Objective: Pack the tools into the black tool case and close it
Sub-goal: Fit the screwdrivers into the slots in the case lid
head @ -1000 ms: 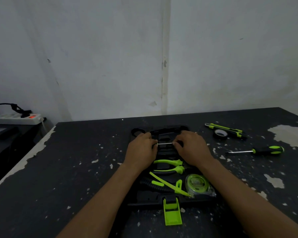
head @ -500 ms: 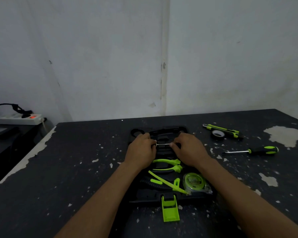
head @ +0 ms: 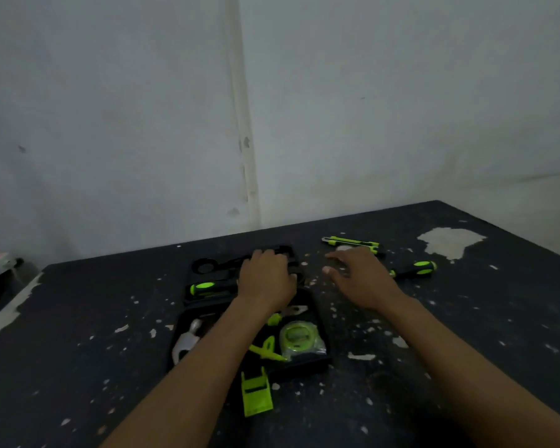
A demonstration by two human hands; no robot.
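The left hand [head: 267, 279] lies on the far half of the black tool case [head: 319, 358]. The right hand [head: 359, 281] hangs over the table [head: 78, 367] just right of that half.

The job looks roughly half done. The case lies open and flat, its green latch [head: 256, 396] sticking out from the near edge. In the near half sit a tape measure [head: 296, 339] at the right, a pale metal tool [head: 188, 341] at the left, and pliers [head: 296, 309] by the hinge, partly under the left forearm. In the far half a green-handled screwdriver [head: 204, 288] lies in its slot at the left, and a round recess behind it shows nothing inside. Right of the case, a second screwdriver [head: 414, 269] and, farther back, a utility knife [head: 353, 244] are not yet packed. A pale blur beside the knife is too unclear to name. These, and then closing the lid, appear to be what is left.

The left hand's fingers bend down onto the moulded tray. The back of the hand hides whether they pinch anything or only press. The right hand is motion-blurred, fingers loosely spread and holding nothing, with the loose screwdriver just beyond it.
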